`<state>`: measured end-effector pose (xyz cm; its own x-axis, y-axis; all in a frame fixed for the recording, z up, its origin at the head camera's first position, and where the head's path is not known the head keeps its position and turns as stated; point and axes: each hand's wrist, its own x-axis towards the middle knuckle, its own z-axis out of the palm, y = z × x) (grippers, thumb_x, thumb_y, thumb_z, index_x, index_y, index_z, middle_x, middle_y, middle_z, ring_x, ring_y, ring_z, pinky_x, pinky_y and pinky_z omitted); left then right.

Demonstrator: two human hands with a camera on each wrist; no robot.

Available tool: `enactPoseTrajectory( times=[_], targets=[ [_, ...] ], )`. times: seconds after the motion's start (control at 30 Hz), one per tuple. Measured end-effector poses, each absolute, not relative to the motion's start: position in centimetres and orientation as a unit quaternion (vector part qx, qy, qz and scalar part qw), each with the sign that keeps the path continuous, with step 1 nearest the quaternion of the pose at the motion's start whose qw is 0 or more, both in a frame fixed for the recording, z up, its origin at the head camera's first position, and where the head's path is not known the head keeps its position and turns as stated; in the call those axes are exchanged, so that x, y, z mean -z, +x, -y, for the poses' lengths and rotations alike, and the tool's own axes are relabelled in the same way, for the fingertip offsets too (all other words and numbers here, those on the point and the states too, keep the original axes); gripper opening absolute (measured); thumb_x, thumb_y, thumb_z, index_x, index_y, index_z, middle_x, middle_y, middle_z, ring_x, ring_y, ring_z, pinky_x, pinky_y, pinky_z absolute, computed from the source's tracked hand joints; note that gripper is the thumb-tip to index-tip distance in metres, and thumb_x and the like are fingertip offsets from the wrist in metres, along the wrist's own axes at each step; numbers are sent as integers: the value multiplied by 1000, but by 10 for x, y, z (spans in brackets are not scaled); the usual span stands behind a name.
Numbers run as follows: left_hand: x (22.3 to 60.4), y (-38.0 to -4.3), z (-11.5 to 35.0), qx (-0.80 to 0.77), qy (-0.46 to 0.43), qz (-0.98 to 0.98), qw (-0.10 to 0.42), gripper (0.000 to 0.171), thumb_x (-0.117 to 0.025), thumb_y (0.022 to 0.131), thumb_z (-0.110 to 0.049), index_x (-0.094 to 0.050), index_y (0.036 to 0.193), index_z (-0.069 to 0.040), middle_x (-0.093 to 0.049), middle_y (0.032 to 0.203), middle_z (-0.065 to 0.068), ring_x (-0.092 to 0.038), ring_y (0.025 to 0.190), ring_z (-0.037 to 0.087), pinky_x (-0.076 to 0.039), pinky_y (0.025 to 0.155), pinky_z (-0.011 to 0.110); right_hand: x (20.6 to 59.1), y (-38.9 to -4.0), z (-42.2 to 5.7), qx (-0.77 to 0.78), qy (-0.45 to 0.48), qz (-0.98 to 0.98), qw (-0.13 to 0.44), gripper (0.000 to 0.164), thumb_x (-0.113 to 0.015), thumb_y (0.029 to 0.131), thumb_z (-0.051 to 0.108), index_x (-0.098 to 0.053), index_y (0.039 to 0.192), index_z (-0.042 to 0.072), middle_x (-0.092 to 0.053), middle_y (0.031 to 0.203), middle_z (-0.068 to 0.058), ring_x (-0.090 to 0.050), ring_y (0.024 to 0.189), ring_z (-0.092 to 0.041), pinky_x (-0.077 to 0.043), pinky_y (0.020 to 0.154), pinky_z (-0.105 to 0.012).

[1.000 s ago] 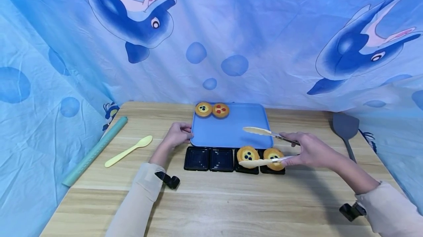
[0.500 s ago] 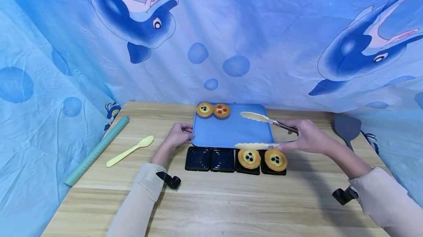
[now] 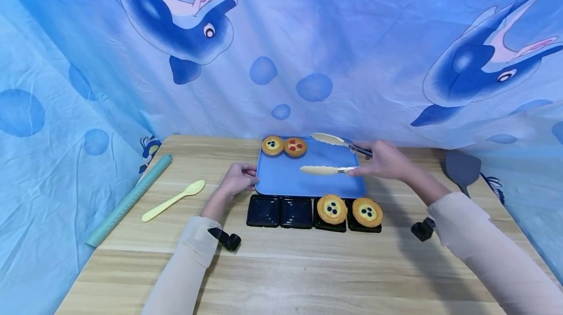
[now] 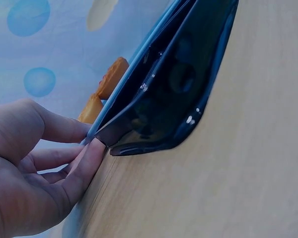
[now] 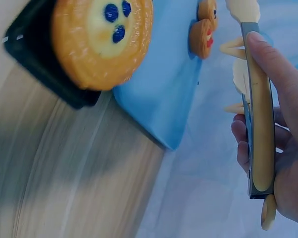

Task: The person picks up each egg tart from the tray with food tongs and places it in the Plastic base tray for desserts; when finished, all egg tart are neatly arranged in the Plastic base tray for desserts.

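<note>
My right hand [image 3: 381, 161] grips a pair of food tongs [image 5: 260, 119] with cream tips. The tongs stand spread over the blue tray [image 3: 286, 180], nothing between their tips. On the tray's far left lie a blueberry egg tart [image 3: 272, 146] and a strawberry-topped tart [image 3: 295, 147], side by side. With my left hand [image 3: 239, 178] I pinch the tray's left edge; in the left wrist view its fingers [image 4: 84, 166] are at that rim. Before the tray, two blueberry tarts [image 3: 332, 209] [image 3: 367, 212] sit in the right-hand black boxes; the left black boxes [image 3: 263, 211] [image 3: 296, 212] hold nothing.
A yellow spoon [image 3: 173, 201] and a green rolling pin [image 3: 129, 200] lie on the left of the wooden table [image 3: 281, 271]. At the right lies a dark grey spatula [image 3: 463, 168]. A blue dolphin-print curtain [image 3: 352, 36] hangs behind and at both sides.
My right hand has moved away from me and to the left, carrying the spread tongs from above the filled boxes to above the tray. My left hand stays at the tray edge.
</note>
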<state>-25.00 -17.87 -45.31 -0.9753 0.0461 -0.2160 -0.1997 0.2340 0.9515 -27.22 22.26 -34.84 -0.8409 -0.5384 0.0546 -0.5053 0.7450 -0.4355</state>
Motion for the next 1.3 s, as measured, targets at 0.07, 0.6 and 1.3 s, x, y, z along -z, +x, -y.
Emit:
enactPoseTrajectory(
  times=[0.07,0.6,1.3],
  targets=[
    [453,-250,179,-618,-51,-778,99,44,-65,88,9,-53,130,15,-58,108,21,-61,80,21,-62,68,30,352,-280,-216,225,-275,-934,42,97,-83,73,55,-49,143,-2,-27,44,7,-18,40,-10,-30,40,-27],
    [454,-250,179,-627,-36,-772,95,44,-65,87,10,-52,128,17,-57,104,21,-61,76,19,-62,65,28,375,-319,-180,238,-262,-934,47,90,-82,77,52,-50,142,-2,-29,41,4,-16,37,-11,-25,37,-25],
    [457,-251,180,-626,-38,-773,91,43,-65,86,10,-53,128,17,-58,102,20,-62,75,19,-62,64,28,391,-325,-161,194,-246,-949,28,72,-77,85,44,-57,136,-2,-44,48,-2,-16,38,-11,-20,36,-23]
  ],
)
